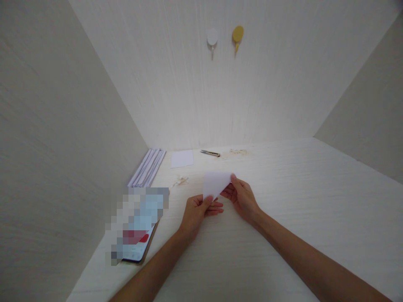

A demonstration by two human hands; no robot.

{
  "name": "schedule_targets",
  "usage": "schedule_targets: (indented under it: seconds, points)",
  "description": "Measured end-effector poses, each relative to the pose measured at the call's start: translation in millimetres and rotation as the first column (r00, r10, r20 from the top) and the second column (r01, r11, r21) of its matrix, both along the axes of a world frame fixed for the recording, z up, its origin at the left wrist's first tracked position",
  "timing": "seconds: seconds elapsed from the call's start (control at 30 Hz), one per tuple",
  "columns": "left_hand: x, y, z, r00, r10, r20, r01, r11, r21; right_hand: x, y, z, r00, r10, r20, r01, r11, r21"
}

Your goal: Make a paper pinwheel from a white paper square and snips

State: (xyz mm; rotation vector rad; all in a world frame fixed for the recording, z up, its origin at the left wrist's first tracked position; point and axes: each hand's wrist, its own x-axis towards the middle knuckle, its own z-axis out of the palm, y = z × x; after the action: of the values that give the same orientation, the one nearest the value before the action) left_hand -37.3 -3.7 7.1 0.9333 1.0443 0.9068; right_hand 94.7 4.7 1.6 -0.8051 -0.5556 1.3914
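A white piece of paper (215, 183), folded to a triangle, is held between both hands above the table. My left hand (199, 212) pinches its lower corner between thumb and fingers. At the upper right corner, my right hand (242, 195) grips it with the thumb on top and the fingers curled beneath. Beyond the paper lies a pair of thread snips (210, 153), blades pointing left. A flat white sheet (181, 159) rests to the left of the snips.
A stack of folded papers (147, 167) stands along the left wall. Nearer, a phone (138, 249) lies partly blurred. Small scraps (181, 180) sit left of my hands, and more shavings (238, 152) lie by the back wall. A white hook (212, 37) and a yellow hook (238, 35) hang above.
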Motion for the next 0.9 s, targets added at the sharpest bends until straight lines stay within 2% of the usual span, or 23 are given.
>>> schedule_targets:
  seconds: [0.1,0.4,0.53,0.7,0.8,0.9]
  points:
    - [0.2,0.2,-0.8,1.000,0.014,0.028,-0.014,1.000,0.000,-0.8,-0.1,0.0,0.999,0.031,-0.018,-0.031,1.000,-0.003]
    - [0.3,0.7,0.4,0.998,0.031,0.050,-0.031,0.999,0.007,-1.6,-2.0,1.1,0.997,-0.003,-0.072,0.001,1.000,-0.020]
    - [-0.2,2.1,2.3,0.990,0.064,0.125,-0.061,0.998,-0.030,-2.9,-2.1,3.1,0.997,-0.011,-0.079,0.008,0.999,-0.032]
    - [-0.8,3.6,4.0,0.961,0.143,0.237,-0.127,0.989,-0.082,-2.3,-1.5,3.8,0.990,-0.081,-0.114,0.078,0.996,-0.033]
    - [-0.6,4.3,4.5,0.948,0.179,0.264,-0.162,0.983,-0.087,-1.0,-1.7,3.9,0.987,-0.092,-0.133,0.089,0.995,-0.033]
    - [-0.8,5.6,4.0,0.954,0.162,0.254,-0.150,0.987,-0.066,0.9,-1.3,4.4,0.985,-0.072,-0.155,0.069,0.997,-0.028]
